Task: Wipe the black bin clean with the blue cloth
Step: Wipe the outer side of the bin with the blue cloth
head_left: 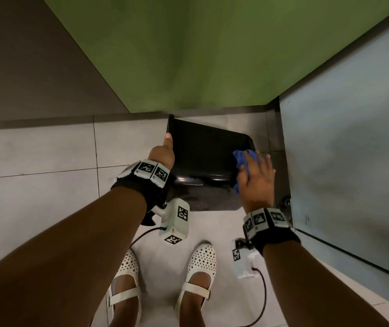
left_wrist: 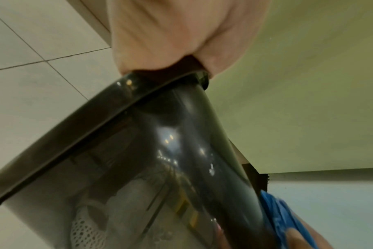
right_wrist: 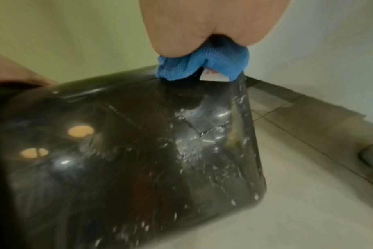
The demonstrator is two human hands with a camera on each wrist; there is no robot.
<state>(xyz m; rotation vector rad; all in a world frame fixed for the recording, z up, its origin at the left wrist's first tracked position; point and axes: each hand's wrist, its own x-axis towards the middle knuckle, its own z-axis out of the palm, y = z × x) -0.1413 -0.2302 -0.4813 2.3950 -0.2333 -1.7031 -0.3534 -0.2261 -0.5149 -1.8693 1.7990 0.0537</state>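
Two hands on tilted black bin [head_left: 203,159]: left hand [head_left: 162,154] gripped its rim; right hand [head_left: 257,180], fingers flat, pressed blue cloth [head_left: 243,159] against its base end. Risk: wet plastic slipping, bin dropping.

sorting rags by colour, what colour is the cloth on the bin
Blue. The cloth shows best in the right wrist view, pressed on the black bin.

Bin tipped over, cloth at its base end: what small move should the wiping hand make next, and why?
Probably draw the blue cloth down the wet side of the black bin. The right hand presses it near the base edge, droplets still speckle the wall below, and the left hand grips the rim, steadying the bin.
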